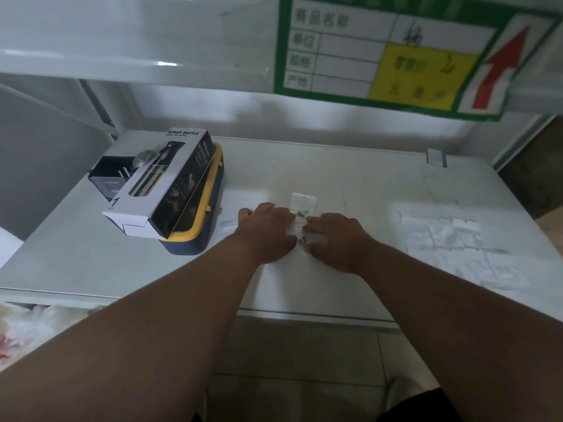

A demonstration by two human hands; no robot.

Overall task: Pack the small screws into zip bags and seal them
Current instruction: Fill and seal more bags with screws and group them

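Both hands lie knuckles-up on the white counter (350, 184), the left hand (268, 229) and right hand (335, 242) meeting over a clear zip bag (303, 205) with small screws (302, 213) inside; whether either grip pinches it I cannot tell. Empty bags (451, 239), probably, lie to the right. Further left, a box reading "SPRAY BOTTLE" (164, 184) rests on a yellow-lidded case (195, 236).

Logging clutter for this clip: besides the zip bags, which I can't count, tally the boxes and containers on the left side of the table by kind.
Spray bottle box: 1
Yellow-and-navy case beneath it: 1
Black open container behind: 1
Total: 3
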